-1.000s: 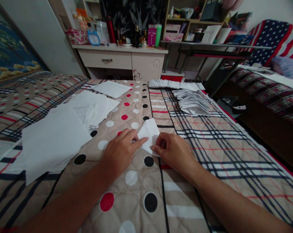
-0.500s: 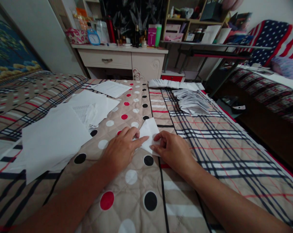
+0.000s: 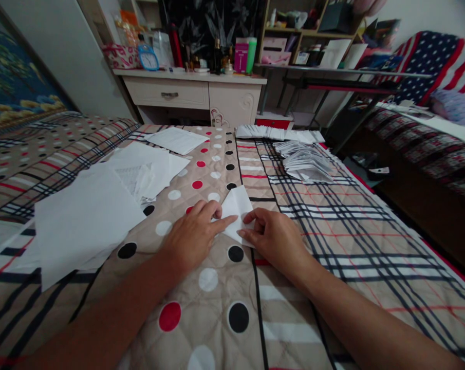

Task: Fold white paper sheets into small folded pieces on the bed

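Observation:
A small folded sheet of white paper (image 3: pixel 238 203) lies on the bedspread between my two hands. My left hand (image 3: pixel 193 234) has its index finger stretched onto the paper and the other fingers curled; its thumb side covers the paper's left corner. On the opposite side, my right hand (image 3: pixel 276 236) pinches the paper's right edge between thumb and curled fingers. Loose white sheets (image 3: pixel 89 216) are spread to the left of my left hand. Beyond my right hand lie a pile of folded papers (image 3: pixel 307 164) and a long row of folded papers (image 3: pixel 280 134).
The quilted bedspread (image 3: pixel 209 318) has dots and plaid stripes. A flat stack of paper (image 3: pixel 177 140) rests near its far edge. Behind stands a white dresser (image 3: pixel 166 95) with bottles and a blue alarm clock (image 3: pixel 148 57). At right is a metal-legged desk (image 3: pixel 343 72).

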`<state>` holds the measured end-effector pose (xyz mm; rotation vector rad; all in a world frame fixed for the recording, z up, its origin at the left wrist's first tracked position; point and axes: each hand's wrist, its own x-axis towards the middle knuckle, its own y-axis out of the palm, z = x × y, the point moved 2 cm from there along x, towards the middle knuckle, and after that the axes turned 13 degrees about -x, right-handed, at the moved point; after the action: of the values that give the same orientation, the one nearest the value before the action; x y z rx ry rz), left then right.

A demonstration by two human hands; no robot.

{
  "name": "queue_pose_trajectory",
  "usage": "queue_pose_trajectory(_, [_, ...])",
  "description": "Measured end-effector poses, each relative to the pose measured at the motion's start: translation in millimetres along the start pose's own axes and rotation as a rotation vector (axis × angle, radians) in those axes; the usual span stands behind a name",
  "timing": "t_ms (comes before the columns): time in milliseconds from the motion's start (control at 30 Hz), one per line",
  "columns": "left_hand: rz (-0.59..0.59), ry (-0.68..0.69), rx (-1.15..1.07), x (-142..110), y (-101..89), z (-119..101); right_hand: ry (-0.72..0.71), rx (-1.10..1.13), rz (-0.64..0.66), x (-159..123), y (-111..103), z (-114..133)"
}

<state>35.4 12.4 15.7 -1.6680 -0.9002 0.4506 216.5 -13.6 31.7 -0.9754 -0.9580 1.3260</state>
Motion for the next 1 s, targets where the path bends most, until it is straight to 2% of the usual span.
queue_pose_trajectory(167, [-0.021, 0.02, -0.031, -1, 1.3, 1, -0.045, 0.038, -0.024, -8, 3, -3])
queue_pose_trajectory(467, [-0.109, 0.054, -0.17, -1, 4.4, 5, -0.205, -0.038, -0.086, -19, 7, 0])
queue_pose_trajectory(633, [-0.117, 0.049, -0.191, -1, 2.5, 3, -0.294, -0.073, -0.194, -18, 3, 4])
queue_pose_trajectory(767, [-0.149, 0.005, -0.291, 1, 0.8, 6, -0.452, -0.139, -0.19, -16, 0, 9])
queue_pose_trajectory(900, [-0.179, -0.123, -0.549, 3, 0.4, 15, -0.447, -0.188, -0.128, -14, -1, 7])
queue_pose_trajectory(1000, [-0.195, -0.174, -0.63, 4, -0.2, 14, -0.452, -0.206, -0.159, -13, -3, 7])
